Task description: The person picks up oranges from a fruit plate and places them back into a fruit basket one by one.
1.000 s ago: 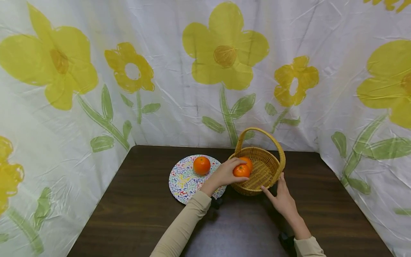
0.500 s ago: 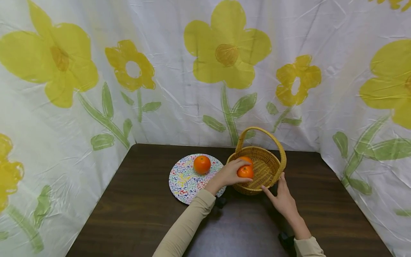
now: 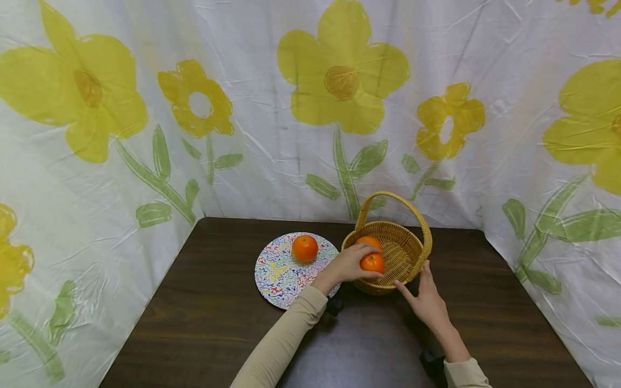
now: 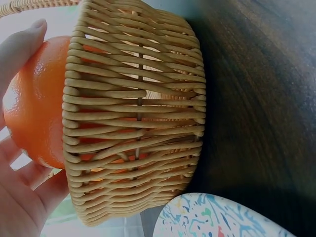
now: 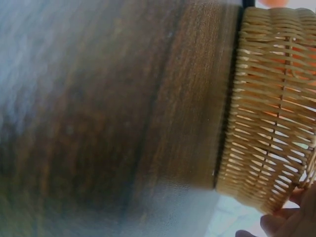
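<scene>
My left hand (image 3: 345,264) holds an orange (image 3: 372,263) at the left side of a yellow wicker basket (image 3: 378,290) with a tall arched handle. In the left wrist view, the thumb and fingers wrap this orange (image 4: 37,106), and its lower part sits below the rim of the basket (image 4: 138,113). A second orange (image 3: 370,242) lies just behind it inside the basket, partly covered by my fingers. My right hand (image 3: 429,306) grips the basket's front right side, thumb at the front and fingers on the right, near the handle's base.
A round plate (image 3: 271,269) with a multicoloured squiggle pattern lies left of the basket, with another orange (image 3: 304,249) on it. Everything stands on a dark wooden table (image 3: 208,323). A white curtain (image 3: 257,178) with yellow flowers hangs behind and at both sides.
My left hand has moved slightly right and down with the orange, further into the basket. My right hand stays at the basket's side.
</scene>
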Demonstrator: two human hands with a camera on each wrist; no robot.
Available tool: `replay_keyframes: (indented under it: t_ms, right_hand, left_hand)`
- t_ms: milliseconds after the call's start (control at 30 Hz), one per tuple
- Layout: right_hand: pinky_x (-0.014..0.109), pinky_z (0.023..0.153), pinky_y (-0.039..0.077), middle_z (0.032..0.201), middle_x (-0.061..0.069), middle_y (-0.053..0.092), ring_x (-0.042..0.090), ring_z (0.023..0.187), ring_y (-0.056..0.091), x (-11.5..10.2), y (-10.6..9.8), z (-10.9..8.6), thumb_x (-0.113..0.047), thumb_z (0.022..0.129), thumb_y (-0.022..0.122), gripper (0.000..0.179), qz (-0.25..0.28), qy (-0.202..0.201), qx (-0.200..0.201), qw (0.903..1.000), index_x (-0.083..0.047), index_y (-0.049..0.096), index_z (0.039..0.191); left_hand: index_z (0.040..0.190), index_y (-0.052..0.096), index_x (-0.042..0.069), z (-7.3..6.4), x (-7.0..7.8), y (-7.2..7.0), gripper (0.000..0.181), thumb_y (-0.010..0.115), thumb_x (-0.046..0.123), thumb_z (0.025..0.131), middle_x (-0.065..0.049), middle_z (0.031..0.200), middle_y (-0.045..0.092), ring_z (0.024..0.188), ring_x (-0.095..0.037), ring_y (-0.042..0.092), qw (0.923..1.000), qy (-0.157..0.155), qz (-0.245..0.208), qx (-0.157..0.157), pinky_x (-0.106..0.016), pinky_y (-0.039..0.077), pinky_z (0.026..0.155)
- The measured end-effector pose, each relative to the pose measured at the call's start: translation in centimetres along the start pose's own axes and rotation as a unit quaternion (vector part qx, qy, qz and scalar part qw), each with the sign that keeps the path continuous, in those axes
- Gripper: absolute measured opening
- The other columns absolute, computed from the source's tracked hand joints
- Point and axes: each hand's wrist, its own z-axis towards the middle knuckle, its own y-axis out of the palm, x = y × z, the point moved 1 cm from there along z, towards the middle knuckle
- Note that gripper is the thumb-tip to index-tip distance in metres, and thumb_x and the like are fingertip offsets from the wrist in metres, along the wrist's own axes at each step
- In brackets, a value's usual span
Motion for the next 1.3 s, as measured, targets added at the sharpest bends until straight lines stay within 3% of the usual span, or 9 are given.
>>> replay_keyframes:
  t_ms: [1300]
  right_hand:
    - [0.063,0.078,0.042,0.153,0.022,-0.008,0.051,0.131,0.022,-0.1,0.0,-0.1,-0.060,0.089,0.044,0.096,0.001,-0.002,0.001,1.0000,-0.014,-0.019,0.146]
  left_hand:
    - [0.128,0.055,0.020,1.7,-0.3,2.0,0.060,0.069,0.049,0.078,0.002,0.127,0.053,0.111,-0.013,0.054,0.9991,-0.005,-0.018,-0.038,-0.026,0.046,0.091]
